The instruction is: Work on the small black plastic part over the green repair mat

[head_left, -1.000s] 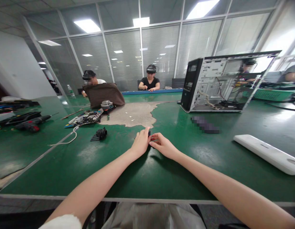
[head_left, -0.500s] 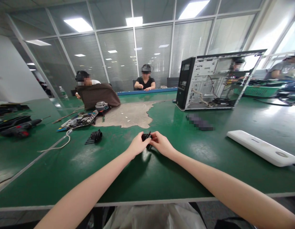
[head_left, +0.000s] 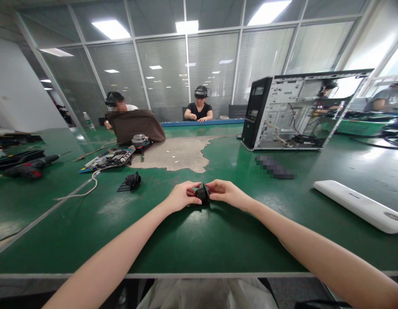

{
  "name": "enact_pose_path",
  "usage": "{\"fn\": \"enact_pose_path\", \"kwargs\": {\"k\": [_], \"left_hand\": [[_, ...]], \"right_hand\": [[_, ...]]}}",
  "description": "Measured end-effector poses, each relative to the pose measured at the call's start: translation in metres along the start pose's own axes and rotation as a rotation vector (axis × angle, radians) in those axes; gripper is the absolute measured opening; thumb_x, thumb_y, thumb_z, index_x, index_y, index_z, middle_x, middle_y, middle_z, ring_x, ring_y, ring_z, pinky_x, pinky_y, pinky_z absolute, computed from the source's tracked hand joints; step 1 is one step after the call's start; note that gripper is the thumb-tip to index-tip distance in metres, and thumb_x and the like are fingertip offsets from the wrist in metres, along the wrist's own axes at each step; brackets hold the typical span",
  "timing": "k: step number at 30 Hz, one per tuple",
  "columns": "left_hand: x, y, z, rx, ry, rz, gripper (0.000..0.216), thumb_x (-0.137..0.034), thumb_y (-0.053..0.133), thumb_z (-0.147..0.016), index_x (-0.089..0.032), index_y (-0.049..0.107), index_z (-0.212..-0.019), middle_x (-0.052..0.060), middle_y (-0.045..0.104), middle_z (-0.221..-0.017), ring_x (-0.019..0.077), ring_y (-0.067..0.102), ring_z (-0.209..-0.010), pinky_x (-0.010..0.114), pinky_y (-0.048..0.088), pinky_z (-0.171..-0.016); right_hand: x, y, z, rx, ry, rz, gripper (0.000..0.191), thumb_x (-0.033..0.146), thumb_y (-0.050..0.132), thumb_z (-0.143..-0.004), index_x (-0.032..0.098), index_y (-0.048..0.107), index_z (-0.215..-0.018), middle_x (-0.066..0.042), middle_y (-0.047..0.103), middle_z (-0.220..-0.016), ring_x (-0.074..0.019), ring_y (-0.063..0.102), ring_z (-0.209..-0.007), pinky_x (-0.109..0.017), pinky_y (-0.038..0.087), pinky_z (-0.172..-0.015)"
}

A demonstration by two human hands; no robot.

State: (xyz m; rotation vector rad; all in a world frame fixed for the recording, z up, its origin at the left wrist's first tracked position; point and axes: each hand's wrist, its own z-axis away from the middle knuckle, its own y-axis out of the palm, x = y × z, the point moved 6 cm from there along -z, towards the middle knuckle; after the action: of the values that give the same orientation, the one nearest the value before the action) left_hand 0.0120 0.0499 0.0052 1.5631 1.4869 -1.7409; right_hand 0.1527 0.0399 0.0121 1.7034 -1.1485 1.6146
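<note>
A small black part [head_left: 203, 194] is pinched between both of my hands just above the green table [head_left: 199, 240], in the middle of the view. My left hand [head_left: 181, 196] grips its left side with curled fingers. My right hand [head_left: 225, 191] holds its right side between thumb and fingertips. Most of the part is hidden by my fingers. A similar black part [head_left: 132, 180] lies on the table to the left, out of reach of either hand.
An open computer case [head_left: 292, 112] stands at the back right. A white flat device [head_left: 363, 205] lies at the right. A circuit board [head_left: 109, 158] with a white cable, and power tools [head_left: 23, 165], lie at the left. Two people sit across the table.
Both hands have lifted the black part slightly and drawn it a little towards me. The view has shifted a bit; nothing else on the table moved.
</note>
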Motion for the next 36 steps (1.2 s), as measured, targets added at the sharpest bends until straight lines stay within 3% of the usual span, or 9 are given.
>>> {"fn": "enact_pose_path", "kwargs": {"k": [5, 9, 13, 17, 20, 22, 25, 30, 36], "left_hand": [[-0.006, 0.011, 0.0, 0.241, 0.009, 0.193, 0.076, -0.019, 0.07, -0.055, -0.019, 0.035, -0.123, 0.004, 0.059, -0.091, 0.0137, 0.057, -0.076, 0.028, 0.044, -0.071], [-0.01, 0.004, 0.001, 0.156, 0.037, 0.031, 0.067, -0.021, 0.073, -0.049, -0.019, 0.048, -0.111, 0.0, 0.056, -0.081, 0.0089, 0.052, -0.062, 0.021, 0.042, -0.058], [-0.01, -0.003, 0.002, 0.032, 0.059, -0.175, 0.07, -0.026, 0.075, -0.046, -0.023, 0.051, -0.111, -0.001, 0.056, -0.083, 0.0051, 0.047, -0.051, 0.017, 0.037, -0.047], [-0.004, -0.003, 0.002, 0.033, -0.037, -0.184, 0.054, -0.033, 0.068, -0.057, -0.021, 0.054, -0.107, 0.0, 0.058, -0.079, 0.0039, 0.045, -0.039, 0.018, 0.034, -0.038], [-0.009, -0.001, 0.002, 0.033, 0.004, -0.139, 0.047, -0.034, 0.065, -0.061, -0.02, 0.055, -0.105, 0.004, 0.057, -0.093, 0.0049, 0.05, -0.046, 0.018, 0.039, -0.043], [-0.013, -0.001, 0.002, -0.002, 0.043, -0.134, 0.059, -0.033, 0.069, -0.057, -0.02, 0.051, -0.111, 0.006, 0.054, -0.102, 0.0053, 0.051, -0.053, 0.019, 0.041, -0.048], [-0.016, 0.002, 0.001, -0.028, 0.065, -0.178, 0.078, -0.035, 0.072, -0.051, -0.019, 0.04, -0.12, 0.005, 0.056, -0.097, 0.0058, 0.048, -0.053, 0.02, 0.041, -0.051], [-0.024, 0.006, 0.001, -0.04, 0.124, -0.28, 0.069, -0.036, 0.068, -0.058, -0.019, 0.041, -0.119, 0.002, 0.058, -0.085, 0.0092, 0.05, -0.056, 0.023, 0.042, -0.053], [-0.046, 0.005, 0.009, -0.162, 0.286, -0.476, 0.062, -0.025, 0.064, -0.06, -0.023, 0.038, -0.116, 0.004, 0.049, -0.109, 0.0191, 0.05, -0.096, 0.031, 0.043, -0.079]], "right_hand": [[0.004, 0.008, 0.005, 0.118, 0.019, -0.074, 0.037, 0.021, 0.063, -0.065, 0.014, 0.053, -0.099, -0.007, 0.061, -0.1, -0.0179, 0.056, -0.097, -0.037, 0.039, -0.091], [0.004, 0.008, 0.006, 0.116, 0.047, -0.072, 0.039, 0.021, 0.064, -0.064, 0.013, 0.052, -0.1, -0.007, 0.061, -0.101, -0.0167, 0.057, -0.094, -0.036, 0.039, -0.089], [0.004, 0.007, 0.004, 0.129, 0.039, -0.046, 0.037, 0.021, 0.065, -0.064, 0.013, 0.052, -0.098, -0.007, 0.061, -0.099, -0.0159, 0.057, -0.09, -0.035, 0.041, -0.086], [0.002, 0.001, 0.002, 0.008, -0.015, 0.066, 0.034, 0.022, 0.065, -0.064, 0.014, 0.052, -0.094, -0.006, 0.061, -0.095, -0.0162, 0.058, -0.087, -0.036, 0.043, -0.083], [0.003, 0.0, 0.003, -0.083, -0.054, 0.161, 0.032, 0.02, 0.063, -0.065, 0.014, 0.052, -0.094, -0.007, 0.061, -0.093, -0.017, 0.058, -0.087, -0.037, 0.045, -0.082], [0.003, 0.001, 0.004, -0.108, -0.063, 0.193, 0.031, 0.02, 0.063, -0.065, 0.015, 0.051, -0.093, -0.006, 0.061, -0.093, -0.0173, 0.058, -0.087, -0.037, 0.045, -0.082], [0.004, 0.003, 0.006, -0.121, -0.07, 0.193, 0.028, 0.019, 0.061, -0.066, 0.016, 0.051, -0.092, -0.005, 0.06, -0.09, -0.0171, 0.059, -0.087, -0.036, 0.047, -0.081], [0.009, 0.004, 0.007, -0.169, -0.168, 0.197, 0.029, 0.016, 0.06, -0.067, 0.018, 0.051, -0.094, -0.004, 0.056, -0.096, -0.0163, 0.057, -0.092, -0.036, 0.045, -0.087], [0.007, 0.003, 0.003, -0.189, -0.194, 0.152, 0.029, 0.018, 0.062, -0.065, 0.019, 0.051, -0.092, -0.004, 0.052, -0.099, -0.0171, 0.054, -0.096, -0.035, 0.047, -0.083]]}}
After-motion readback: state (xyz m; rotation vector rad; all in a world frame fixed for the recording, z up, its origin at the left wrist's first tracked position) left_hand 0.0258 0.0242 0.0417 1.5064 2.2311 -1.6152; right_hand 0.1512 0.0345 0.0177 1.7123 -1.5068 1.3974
